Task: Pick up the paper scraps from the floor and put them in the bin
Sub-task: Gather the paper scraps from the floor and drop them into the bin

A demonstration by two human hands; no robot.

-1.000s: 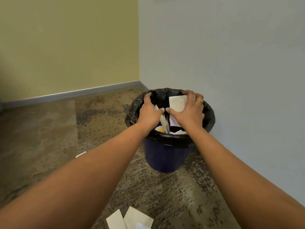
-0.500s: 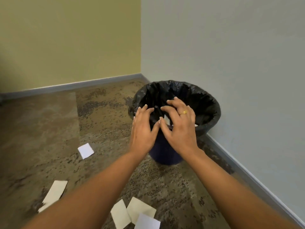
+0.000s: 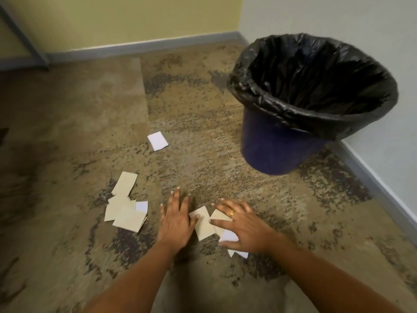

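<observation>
A dark blue bin (image 3: 274, 146) with a black liner stands at the upper right, near the wall. On the carpet between my hands lie a few beige and white paper scraps (image 3: 204, 224). My left hand (image 3: 176, 220) rests flat with spread fingers at their left edge. My right hand (image 3: 243, 224), wearing a ring, lies spread over the scraps on the right, partly covering them. Neither hand holds anything. A pile of beige scraps (image 3: 125, 213) lies further left, and a single white scrap (image 3: 158, 140) lies beyond.
Brown mottled carpet (image 3: 67, 132) covers the floor. A grey wall with a skirting board (image 3: 372, 177) runs along the right, and a yellow wall (image 3: 112, 19) closes the back. A dark frame leg (image 3: 27, 41) stands at the far left.
Both hands dropped paper into the bin, then came back down to the floor. They now lie spread over the scraps in front of the bin.
</observation>
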